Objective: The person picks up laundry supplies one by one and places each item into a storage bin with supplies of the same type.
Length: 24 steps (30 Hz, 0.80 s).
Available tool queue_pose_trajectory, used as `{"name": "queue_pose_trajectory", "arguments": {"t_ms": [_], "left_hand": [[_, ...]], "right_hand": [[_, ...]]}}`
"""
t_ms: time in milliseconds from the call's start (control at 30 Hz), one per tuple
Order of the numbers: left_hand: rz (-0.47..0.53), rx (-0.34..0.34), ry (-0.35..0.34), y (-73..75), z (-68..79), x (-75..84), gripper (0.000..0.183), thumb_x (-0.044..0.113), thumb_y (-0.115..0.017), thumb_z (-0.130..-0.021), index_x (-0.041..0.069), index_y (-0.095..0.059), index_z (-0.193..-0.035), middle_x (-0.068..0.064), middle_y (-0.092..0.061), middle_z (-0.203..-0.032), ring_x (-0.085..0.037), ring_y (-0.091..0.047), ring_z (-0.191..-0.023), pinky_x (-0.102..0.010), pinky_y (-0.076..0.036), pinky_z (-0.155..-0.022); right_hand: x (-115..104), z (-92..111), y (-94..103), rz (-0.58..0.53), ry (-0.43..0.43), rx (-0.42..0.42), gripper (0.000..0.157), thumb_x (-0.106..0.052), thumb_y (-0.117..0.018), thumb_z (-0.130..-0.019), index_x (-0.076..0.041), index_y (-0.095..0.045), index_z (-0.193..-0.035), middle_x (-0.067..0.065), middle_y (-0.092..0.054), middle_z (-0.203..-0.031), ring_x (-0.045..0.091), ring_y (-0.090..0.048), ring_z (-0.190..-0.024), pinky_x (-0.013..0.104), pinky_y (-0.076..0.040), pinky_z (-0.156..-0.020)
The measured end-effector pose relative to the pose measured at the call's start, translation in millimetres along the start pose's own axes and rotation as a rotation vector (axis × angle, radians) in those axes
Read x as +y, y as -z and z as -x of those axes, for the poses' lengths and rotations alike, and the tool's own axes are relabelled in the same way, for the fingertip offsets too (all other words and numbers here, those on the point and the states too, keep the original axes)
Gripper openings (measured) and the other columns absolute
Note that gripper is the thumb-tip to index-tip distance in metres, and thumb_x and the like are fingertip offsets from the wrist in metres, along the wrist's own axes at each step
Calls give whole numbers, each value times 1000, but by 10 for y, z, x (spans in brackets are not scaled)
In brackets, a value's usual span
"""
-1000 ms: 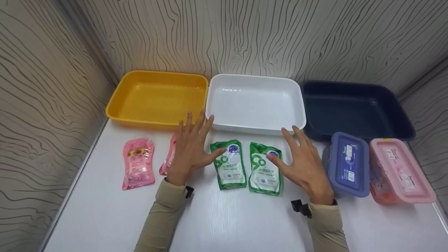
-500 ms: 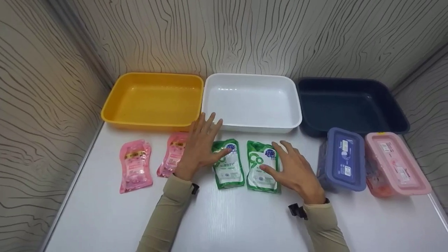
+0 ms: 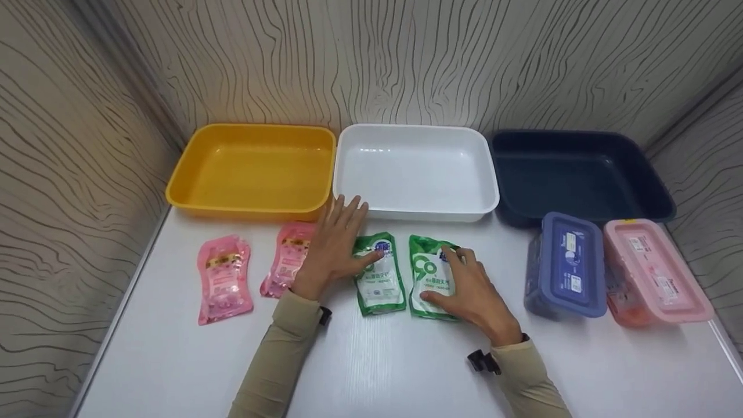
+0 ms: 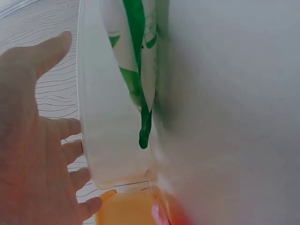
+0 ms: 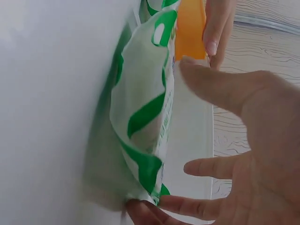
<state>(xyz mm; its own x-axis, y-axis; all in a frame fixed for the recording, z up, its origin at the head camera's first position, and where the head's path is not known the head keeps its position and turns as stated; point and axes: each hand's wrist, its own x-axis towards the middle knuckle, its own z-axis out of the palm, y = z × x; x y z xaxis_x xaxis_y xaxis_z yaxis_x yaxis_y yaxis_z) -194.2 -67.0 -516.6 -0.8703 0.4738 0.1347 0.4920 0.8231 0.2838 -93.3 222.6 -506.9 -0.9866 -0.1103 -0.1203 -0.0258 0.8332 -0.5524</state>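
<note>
Two green-and-white refill pouches lie side by side on the table. Over the right pouch (image 3: 426,264) my right hand (image 3: 473,293) spreads its thumb and fingers. In the right wrist view, the thumb stands apart from that pouch (image 5: 145,89), and the lower fingertips reach its far edge. My left hand (image 3: 331,249) hovers between the left green pouch (image 3: 380,284) and a pink pouch (image 3: 285,255), which it partly covers. Its fingers are extended, and in the left wrist view a gap separates them from the green pouch (image 4: 136,56). Another pink pouch (image 3: 225,278) lies farther left.
Along the back wall stand a yellow tray (image 3: 255,209), a white tray (image 3: 418,212) and a dark blue tray (image 3: 580,217). To the right are a blue-lidded box (image 3: 574,267) and a pink-lidded box (image 3: 662,273), close together before the dark blue tray.
My right hand has come down and leftward onto the right green pouch, its fingers bending more. The left hand has shifted slightly right, uncovering more of the nearer pink pouch.
</note>
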Motion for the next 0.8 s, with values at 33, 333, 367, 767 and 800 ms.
{"name": "queue_pose_trajectory", "arguments": {"t_ms": [33, 333, 367, 767, 800], "left_hand": [[4, 1, 3, -5, -2, 5, 105, 77, -60, -92, 17, -26, -171, -5, -19, -180, -36, -7, -167, -57, 0, -135], [-15, -4, 6, -19, 38, -2, 106, 79, -56, -93, 16, -23, -172, -6, -16, -180, -35, -5, -168, -56, 1, -136], [-17, -5, 9, -21, 52, -10, 106, 78, -57, -93, 16, -23, -172, -6, -17, -180, -36, -5, -168, -56, 1, -136], [-33, 4, -16, -19, 31, -15, 108, 81, -54, -93, 17, -19, -173, -5, -15, -181, -35, -4, -168, -54, 0, -136], [-38, 3, -14, -11, 35, -16, 108, 81, -54, -93, 17, -19, -173, -5, -15, -181, -35, -4, -168, -54, 0, -136]], "right_hand": [[-7, -2, -5, -12, -7, -4, 106, -50, -88, -87, -3, -34, -166, 29, -38, -158, 48, -49, -137, 64, -46, -113], [-68, -14, -130, -178, -128, 54, 124, -28, -97, -79, -3, -17, -170, 31, -25, -157, 46, -57, -126, 58, -51, -110], [-69, -18, -141, -191, -143, 58, 126, -25, -98, -79, -4, -14, -170, 31, -26, -158, 46, -56, -128, 58, -50, -111], [42, -32, -34, -250, -185, 5, 109, -21, -90, -88, 12, -18, -162, 43, -51, -149, 54, -48, -143, 63, -41, -120], [43, -34, -17, -255, -174, -3, 102, -20, -88, -89, 13, -24, -160, 42, -53, -147, 53, -50, -141, 63, -42, -119]]}}
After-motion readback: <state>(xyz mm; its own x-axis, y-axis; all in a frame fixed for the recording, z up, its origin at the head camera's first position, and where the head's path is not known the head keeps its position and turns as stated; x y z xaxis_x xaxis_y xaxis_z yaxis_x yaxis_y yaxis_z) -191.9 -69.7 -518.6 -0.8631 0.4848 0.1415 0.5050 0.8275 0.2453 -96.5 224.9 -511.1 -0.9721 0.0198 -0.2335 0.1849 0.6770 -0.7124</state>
